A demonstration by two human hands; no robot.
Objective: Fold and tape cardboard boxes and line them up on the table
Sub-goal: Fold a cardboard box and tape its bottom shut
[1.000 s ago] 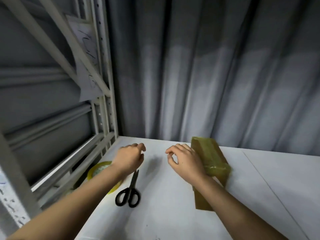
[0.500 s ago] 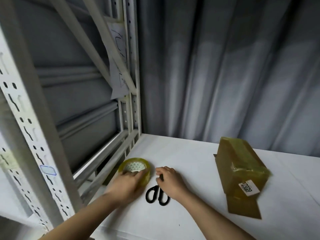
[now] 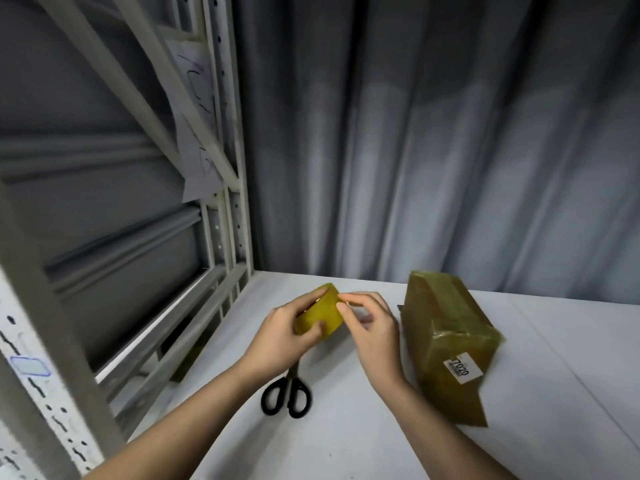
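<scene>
gripping a round roll of glossy yellowish tape [image 3: 320, 315], the left hand [image 3: 280, 339] is curling its fingers around the roll's outer band and holding it raised above the white table [image 3: 554, 393]. right hand [image 3: 372, 332] is pinching at the roll's upper edge with thumb and forefinger; whether a tape end is caught there cannot be told. a rectangular cardboard box [image 3: 446, 341], wrapped in shiny, wrinkled tape and bearing a white printed label [image 3: 462, 367], is lying on the table just beside the right hand. black-handled scissors [image 3: 287, 396] are lying flat below the hands. a perforated metal rack [image 3: 228, 209] is standing at left, pleated grey curtain [image 3: 433, 133] behind.
</scene>
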